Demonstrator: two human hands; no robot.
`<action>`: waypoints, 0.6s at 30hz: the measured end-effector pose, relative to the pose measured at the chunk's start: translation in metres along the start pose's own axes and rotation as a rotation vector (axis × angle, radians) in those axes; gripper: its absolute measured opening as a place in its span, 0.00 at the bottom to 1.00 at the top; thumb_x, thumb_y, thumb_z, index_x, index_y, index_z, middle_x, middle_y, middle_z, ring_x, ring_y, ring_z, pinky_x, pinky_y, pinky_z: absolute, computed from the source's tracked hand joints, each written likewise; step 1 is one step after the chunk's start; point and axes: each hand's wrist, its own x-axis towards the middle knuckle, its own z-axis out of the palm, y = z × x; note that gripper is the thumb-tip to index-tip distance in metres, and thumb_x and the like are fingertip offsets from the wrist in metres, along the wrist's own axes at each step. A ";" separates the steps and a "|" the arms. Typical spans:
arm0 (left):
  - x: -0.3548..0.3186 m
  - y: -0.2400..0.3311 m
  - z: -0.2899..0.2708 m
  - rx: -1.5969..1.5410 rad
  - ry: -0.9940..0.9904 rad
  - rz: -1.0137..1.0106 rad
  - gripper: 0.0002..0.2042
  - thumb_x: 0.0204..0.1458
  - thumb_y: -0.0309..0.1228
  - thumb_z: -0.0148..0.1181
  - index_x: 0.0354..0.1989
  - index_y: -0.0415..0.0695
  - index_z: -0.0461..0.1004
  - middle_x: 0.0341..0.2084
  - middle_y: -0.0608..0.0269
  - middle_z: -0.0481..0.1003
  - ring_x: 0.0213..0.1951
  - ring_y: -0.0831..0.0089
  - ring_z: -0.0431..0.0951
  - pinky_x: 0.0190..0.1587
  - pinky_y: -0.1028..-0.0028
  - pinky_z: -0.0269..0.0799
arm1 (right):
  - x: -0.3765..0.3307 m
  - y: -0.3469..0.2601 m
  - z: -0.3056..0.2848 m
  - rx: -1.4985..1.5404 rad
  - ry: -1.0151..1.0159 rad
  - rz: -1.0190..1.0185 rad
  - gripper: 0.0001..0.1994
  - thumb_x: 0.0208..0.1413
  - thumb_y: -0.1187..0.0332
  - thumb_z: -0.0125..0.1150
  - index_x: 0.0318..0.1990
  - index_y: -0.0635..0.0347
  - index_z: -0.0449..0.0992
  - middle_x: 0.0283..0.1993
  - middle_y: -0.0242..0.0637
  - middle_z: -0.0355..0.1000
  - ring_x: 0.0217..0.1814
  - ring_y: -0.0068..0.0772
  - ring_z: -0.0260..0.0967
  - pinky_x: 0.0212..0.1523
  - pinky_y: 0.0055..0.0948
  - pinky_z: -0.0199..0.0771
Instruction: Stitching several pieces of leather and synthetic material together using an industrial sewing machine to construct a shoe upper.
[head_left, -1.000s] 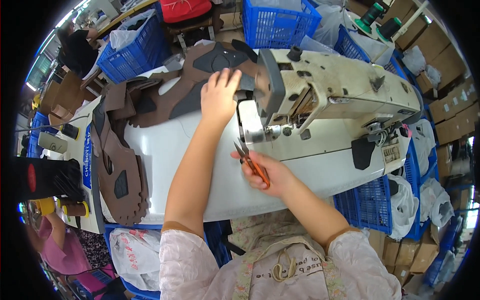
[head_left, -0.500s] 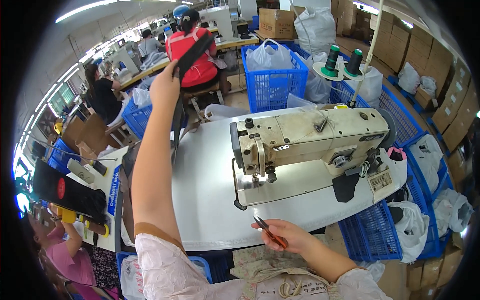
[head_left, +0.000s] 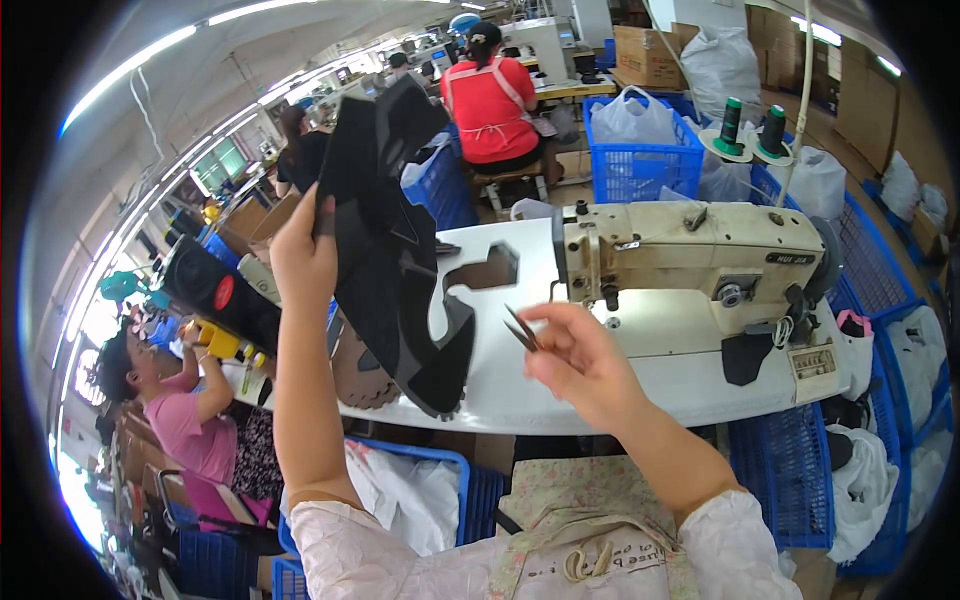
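L hand (head_left: 303,255) up btwn 9 & 10 o'clock (clock about view ctr), gripping dark panel (head_left: 380,250) by its left edge. Fingers mostly hidden behind it, so can't tell exact curl, but it's closed enough to carry the weight.

Δ vs 1 s ago: that hand was down on the pcs by the machine. At 0.5 s it was out fwd w/ the panel nearly edge-on; now it's brought back, black face to camera. Read: work is off the needle, in handling/checking mode, no sewing rn.

Panel pos: ~10 o'clock, in the air over the left part of white table (head_left: 500,395), hanging steep, low end toward 5. Brown pc (head_left: 360,372) at 8, partly behind L forearm (head_left: 308,410). Sewing machine (head_left: 690,250) btwn 2 & 3, well apart from panel.

R hand (head_left: 585,360) at 4, in front of machine, fingers loosely curled round snips (head_left: 526,338). Blades slightly parted, aimed ~11, apart from panel. Handles hidden in palm.

Pose: L forearm near vertical up from 7, wrist abt in line. R forearm (head_left: 680,455) comes in from btwn 4 & 5, angled up-left, palm side toward panel imo.
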 end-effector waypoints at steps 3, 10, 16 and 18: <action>-0.035 0.007 -0.040 -0.033 0.110 0.066 0.14 0.57 0.27 0.58 0.51 0.40 0.75 0.33 0.47 0.79 0.34 0.59 0.81 0.40 0.72 0.72 | 0.027 0.011 0.028 -0.126 0.067 -0.218 0.19 0.60 0.69 0.61 0.57 0.61 0.64 0.30 0.24 0.62 0.30 0.11 0.56 0.31 0.16 0.56; -0.062 0.024 -0.090 0.072 -0.015 0.078 0.20 0.50 0.17 0.57 0.52 0.46 0.76 0.23 0.47 0.72 0.25 0.58 0.76 0.33 0.72 0.70 | 0.092 -0.025 0.042 0.136 0.230 -0.304 0.24 0.55 0.57 0.68 0.51 0.66 0.72 0.26 0.25 0.65 0.24 0.09 0.56 0.24 0.14 0.53; -0.076 0.033 -0.097 0.096 -0.065 0.202 0.21 0.49 0.17 0.57 0.53 0.50 0.76 0.24 0.50 0.74 0.27 0.55 0.76 0.32 0.69 0.71 | 0.119 -0.039 0.057 0.335 0.095 -0.186 0.13 0.60 0.60 0.63 0.40 0.63 0.77 0.28 0.37 0.75 0.16 0.15 0.59 0.15 0.15 0.51; -0.078 0.035 -0.098 0.130 -0.078 0.177 0.21 0.50 0.18 0.57 0.53 0.50 0.76 0.24 0.50 0.74 0.27 0.55 0.76 0.32 0.69 0.71 | 0.116 -0.042 0.060 0.265 0.149 -0.199 0.12 0.59 0.60 0.63 0.38 0.62 0.77 0.27 0.36 0.75 0.16 0.14 0.60 0.16 0.15 0.52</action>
